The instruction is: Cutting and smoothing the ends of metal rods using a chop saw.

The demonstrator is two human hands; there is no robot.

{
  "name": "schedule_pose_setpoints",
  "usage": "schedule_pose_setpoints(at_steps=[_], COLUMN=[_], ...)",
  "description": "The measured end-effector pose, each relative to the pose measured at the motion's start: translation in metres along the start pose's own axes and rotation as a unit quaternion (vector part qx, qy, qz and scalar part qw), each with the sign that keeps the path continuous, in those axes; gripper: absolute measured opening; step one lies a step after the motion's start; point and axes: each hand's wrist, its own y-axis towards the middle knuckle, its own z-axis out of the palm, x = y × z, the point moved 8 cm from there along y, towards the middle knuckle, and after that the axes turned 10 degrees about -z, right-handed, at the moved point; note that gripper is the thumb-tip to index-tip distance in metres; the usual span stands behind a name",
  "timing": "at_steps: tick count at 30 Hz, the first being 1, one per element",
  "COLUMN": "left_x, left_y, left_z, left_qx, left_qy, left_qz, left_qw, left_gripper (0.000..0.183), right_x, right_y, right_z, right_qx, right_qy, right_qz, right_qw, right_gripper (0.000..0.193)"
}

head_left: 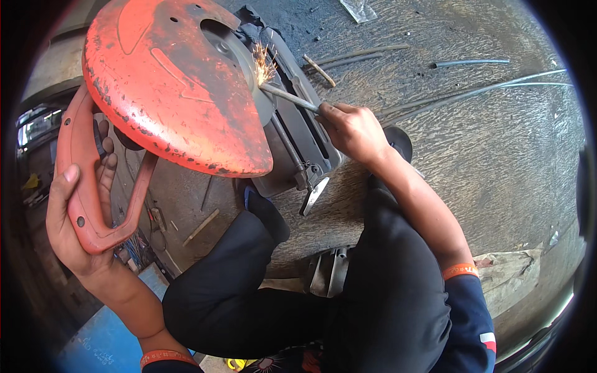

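Observation:
My left hand (81, 211) is wrapped round the red loop handle (79, 168) of a chop saw. The saw's worn red guard (174, 87) covers much of the upper left, with dark scuffs and chipped paint. My right hand (354, 129) grips a thin grey metal rod (289, 97), fingers closed near its lower end. The rod's far tip meets the grey cutting disc (258, 99), and orange sparks (263, 65) fly up from that point. Below the disc lies the saw's dark base (305, 137) with a threaded vise screw (289, 140) and a crank handle (314, 196).
Long metal rods (466, 93) lie on the rough floor to the right, with shorter pieces (320, 71) beside the base. A clear plastic scrap (359, 10) is at the top. Flattened cardboard (510, 276) lies lower right, a blue panel (106, 342) lower left. My feet flank the base.

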Motion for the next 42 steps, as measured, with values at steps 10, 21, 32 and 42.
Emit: schedule_pose_setpoints(at_steps=[10,21,32,42], left_x=[0.001,-0.002,-0.001,-0.002], left_y=[0.000,-0.001,-0.001,-0.002], left_z=[0.006,0.006,0.004,0.010], left_qx=[0.026,0.044,0.008,0.027], left_qy=[-0.006,0.021,0.006,-0.003], left_qz=[-0.020,0.001,-0.004,-0.002], left_qw=[0.999,0.999,1.000,1.000], left_gripper=[0.057,0.052,0.053,0.045], right_x=[0.014,-0.032,-0.019,-0.006], right_y=[0.002,-0.002,0.002,0.008], right_z=[-0.012,0.006,0.017,0.006], right_qx=[-0.058,0.091,0.103,0.042], right_qy=[-0.111,0.208,0.235,0.155], right_qz=[-0.091,0.273,0.214,0.132], right_qw=[0.988,0.935,0.943,0.978], right_gripper=[0.025,0.039,0.033,0.022])
